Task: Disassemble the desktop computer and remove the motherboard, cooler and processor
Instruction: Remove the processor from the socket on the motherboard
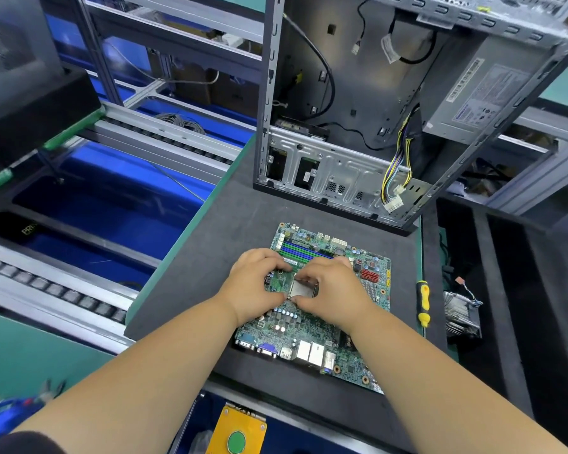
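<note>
Both hands work over the green printed-circuit motherboard (312, 326), which lies flat on the dark grey foam mat (210, 250) in front of the opened grey steel computer case (358, 103). The left hand (253, 286) rests on the board's left part, its fingers curled toward the square silver-lidded processor (303, 287) at the socket; whether they pinch the chip or only steady the board, I cannot tell. The right hand (333, 290) has its thumb and forefinger bent around the processor's near and far edges, seemingly pinching it.

Removing the processor looks to be the step in hand, and the main risk is a tilted lift: if one edge rises first, or the chip drags sideways, it could bend the fine socket contacts. A slip of the fingertips could drop it back onto the socket. Pressing hard with the left hand could flex the board on the soft foam.

Off to the right, a yellow-and-black-handled screwdriver (423, 303) lies near the mat's edge, and the finned aluminium cooler (461, 314) with its wires sits beyond it, already off the board.
</note>
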